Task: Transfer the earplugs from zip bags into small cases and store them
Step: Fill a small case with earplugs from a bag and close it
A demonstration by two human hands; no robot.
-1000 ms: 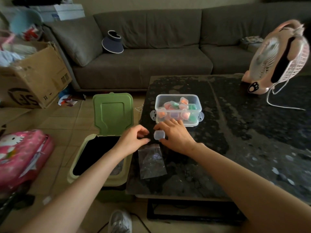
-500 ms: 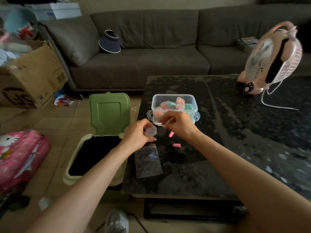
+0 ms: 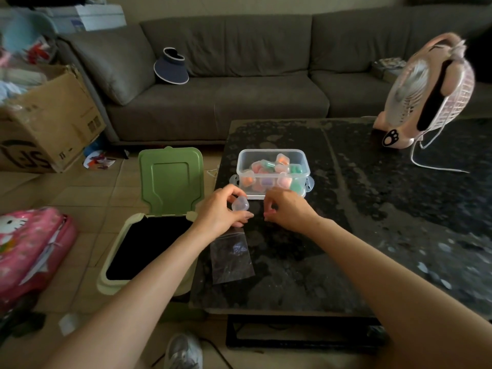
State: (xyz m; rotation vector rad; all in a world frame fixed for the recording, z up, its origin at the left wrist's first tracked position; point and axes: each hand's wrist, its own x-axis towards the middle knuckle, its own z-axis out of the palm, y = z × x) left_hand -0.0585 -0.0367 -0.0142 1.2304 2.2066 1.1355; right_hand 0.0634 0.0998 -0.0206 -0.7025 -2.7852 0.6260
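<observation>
A: Between the two hands, what was there?

B: A small case (image 3: 240,204), clear and rounded. The left hand (image 3: 221,211) pinched it between thumb and curled fingers, just above the table (image 3: 372,235).

A: And the right hand (image 3: 288,210)?

B: Just beside the case, not touching it. Its fingers were curled down toward the tabletop. I could not tell whether they held anything.

A: Where was the zip bag (image 3: 231,258)?

B: Flat on the table, just nearer than the left hand, by that wrist. Its contents were too dim to make out.

A: Anything beyond the hands?

B: A clear storage box (image 3: 273,150), lid off, just past the fingertips, with coloured cases (image 3: 282,159) piled inside.

A: And farther out?

B: Left of the left hand stood a bin (image 3: 114,251) on the floor, its green lid (image 3: 170,179) tipped open. Well beyond the right hand sat a pink fan (image 3: 431,94) on the table, and past everything a grey sofa (image 3: 239,107) with a visor (image 3: 171,69) on it.
</observation>
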